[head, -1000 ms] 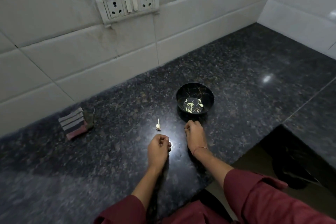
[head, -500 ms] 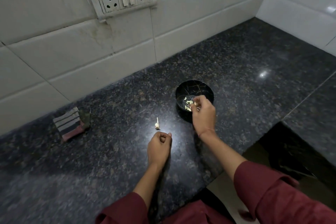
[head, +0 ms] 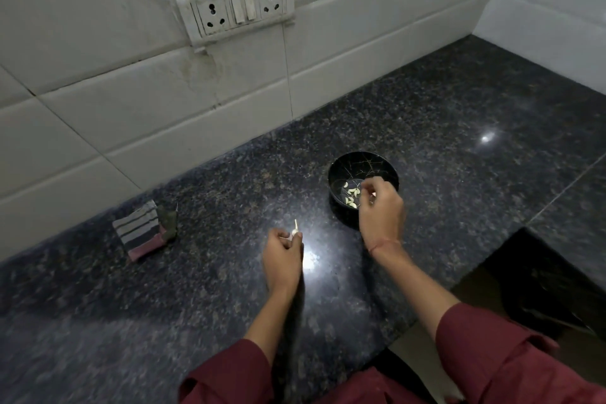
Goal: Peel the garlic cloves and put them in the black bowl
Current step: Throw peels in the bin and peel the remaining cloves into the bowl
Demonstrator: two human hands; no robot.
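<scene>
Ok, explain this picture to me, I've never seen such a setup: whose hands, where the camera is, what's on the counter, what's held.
No machine here: a person works with bare hands. The one camera sits on their head, looking forward and down, so both arms enter from below. A dark speckled counter meets a white tiled wall with a socket panel. On the counter are a black bowl holding peeled garlic cloves, a striped cloth at the left, and a small garlic piece with a thin stalk. The right hand hangs over the bowl, fingers curled; whether it holds a clove is too small to tell. The left hand, also curled, is at the garlic piece; whether it grips it is unclear.
</scene>
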